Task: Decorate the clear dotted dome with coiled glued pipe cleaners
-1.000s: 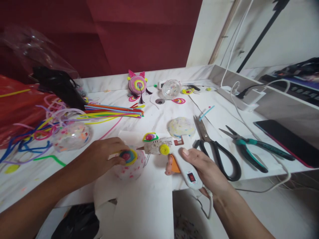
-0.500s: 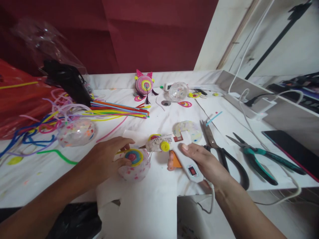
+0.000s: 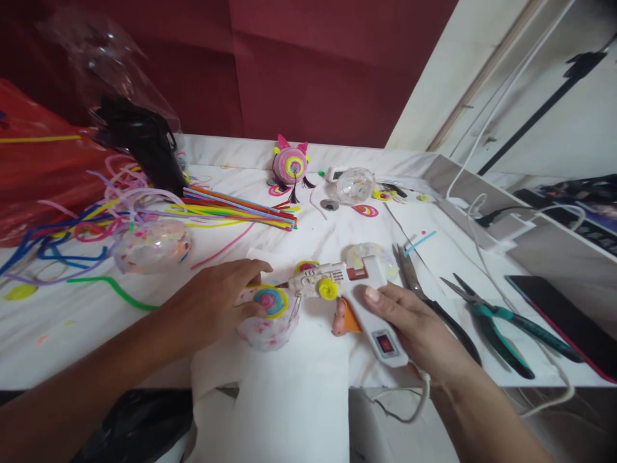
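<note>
My right hand [image 3: 409, 321] is closed round the handle of a white glue gun [image 3: 369, 299], a finger by its orange trigger. Its nozzle points left and meets the upper edge of a clear, pink-speckled ball [image 3: 270, 333]. On that ball is a coiled disc [image 3: 270, 302] of pink, blue and yellow. My left hand [image 3: 219, 305] grips the ball from the left, fingertips at the disc. A yellow coil [image 3: 328, 289] shows against the gun's side. Beneath lies white paper [image 3: 299, 399].
Scissors [image 3: 419, 283], green-handled pliers [image 3: 486, 315] and a phone [image 3: 559, 321] lie at right. Pipe cleaners [image 3: 241, 209] and a clear dome [image 3: 154, 246] are at left. A pink horned ball [image 3: 291, 164] stands at the back, beside another clear ball [image 3: 355, 186].
The view has shifted, so most things appear a little further right. Both hands keep their holds, and the nozzle remains at the ball's upper edge.
</note>
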`<action>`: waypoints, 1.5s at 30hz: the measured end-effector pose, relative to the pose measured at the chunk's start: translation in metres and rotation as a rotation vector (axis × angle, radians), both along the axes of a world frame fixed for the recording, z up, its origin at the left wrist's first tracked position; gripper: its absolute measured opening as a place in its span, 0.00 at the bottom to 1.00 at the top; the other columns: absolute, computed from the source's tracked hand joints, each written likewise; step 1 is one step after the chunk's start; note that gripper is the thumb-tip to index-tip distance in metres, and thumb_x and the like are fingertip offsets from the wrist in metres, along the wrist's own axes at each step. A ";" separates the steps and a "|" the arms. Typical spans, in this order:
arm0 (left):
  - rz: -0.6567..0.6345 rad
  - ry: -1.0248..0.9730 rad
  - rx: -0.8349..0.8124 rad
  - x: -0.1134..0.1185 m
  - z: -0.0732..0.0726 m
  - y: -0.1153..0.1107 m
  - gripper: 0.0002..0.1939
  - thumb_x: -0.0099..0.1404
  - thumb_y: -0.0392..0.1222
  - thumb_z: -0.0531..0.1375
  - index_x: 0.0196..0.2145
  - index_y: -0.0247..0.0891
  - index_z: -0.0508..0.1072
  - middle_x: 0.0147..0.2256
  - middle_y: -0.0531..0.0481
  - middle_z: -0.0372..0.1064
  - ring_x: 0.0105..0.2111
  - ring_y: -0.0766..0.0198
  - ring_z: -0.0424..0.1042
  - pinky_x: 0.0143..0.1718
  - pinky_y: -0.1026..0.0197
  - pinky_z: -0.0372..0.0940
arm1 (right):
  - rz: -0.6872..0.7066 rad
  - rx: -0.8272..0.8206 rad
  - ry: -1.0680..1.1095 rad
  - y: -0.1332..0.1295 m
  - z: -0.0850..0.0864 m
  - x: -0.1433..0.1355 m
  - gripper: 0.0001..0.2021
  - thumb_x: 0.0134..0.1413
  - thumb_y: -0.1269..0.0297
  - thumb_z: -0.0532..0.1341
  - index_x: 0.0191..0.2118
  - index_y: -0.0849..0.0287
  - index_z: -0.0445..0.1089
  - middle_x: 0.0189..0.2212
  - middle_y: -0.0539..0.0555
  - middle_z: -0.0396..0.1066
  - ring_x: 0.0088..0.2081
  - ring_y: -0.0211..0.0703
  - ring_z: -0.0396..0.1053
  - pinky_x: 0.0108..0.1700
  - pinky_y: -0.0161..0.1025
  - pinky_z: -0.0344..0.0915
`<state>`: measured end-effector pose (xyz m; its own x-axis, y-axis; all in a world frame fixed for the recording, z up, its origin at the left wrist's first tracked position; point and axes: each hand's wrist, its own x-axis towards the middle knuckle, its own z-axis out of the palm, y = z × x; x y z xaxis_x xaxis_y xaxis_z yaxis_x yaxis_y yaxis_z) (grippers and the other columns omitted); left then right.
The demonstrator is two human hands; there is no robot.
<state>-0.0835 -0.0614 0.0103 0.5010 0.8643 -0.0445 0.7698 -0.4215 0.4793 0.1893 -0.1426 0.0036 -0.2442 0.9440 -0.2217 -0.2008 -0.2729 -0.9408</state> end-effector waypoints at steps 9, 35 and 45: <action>-0.085 0.046 0.044 -0.003 -0.006 0.006 0.28 0.59 0.43 0.63 0.58 0.44 0.69 0.49 0.48 0.75 0.49 0.52 0.75 0.53 0.52 0.67 | 0.024 0.028 -0.108 0.003 0.008 -0.005 0.23 0.61 0.45 0.63 0.34 0.64 0.79 0.28 0.55 0.72 0.26 0.36 0.67 0.27 0.31 0.60; -0.107 0.013 -0.007 0.000 -0.002 0.006 0.24 0.58 0.41 0.63 0.53 0.45 0.70 0.46 0.50 0.76 0.44 0.54 0.76 0.44 0.56 0.66 | 0.059 0.169 -0.533 0.007 0.032 -0.013 0.24 0.64 0.43 0.58 0.29 0.57 0.77 0.30 0.53 0.72 0.31 0.41 0.65 0.32 0.37 0.59; -0.123 -0.074 0.090 -0.004 -0.015 0.005 0.23 0.58 0.41 0.61 0.53 0.48 0.69 0.42 0.53 0.76 0.39 0.56 0.76 0.37 0.59 0.64 | 0.090 0.189 -0.557 0.021 0.046 -0.018 0.24 0.62 0.42 0.60 0.24 0.55 0.77 0.27 0.52 0.72 0.28 0.40 0.64 0.30 0.37 0.59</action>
<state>-0.0874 -0.0565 -0.0043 0.6020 0.7953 0.0708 0.6740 -0.5537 0.4890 0.1711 -0.1211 0.0500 -0.2203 0.9607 -0.1692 0.3527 -0.0832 -0.9320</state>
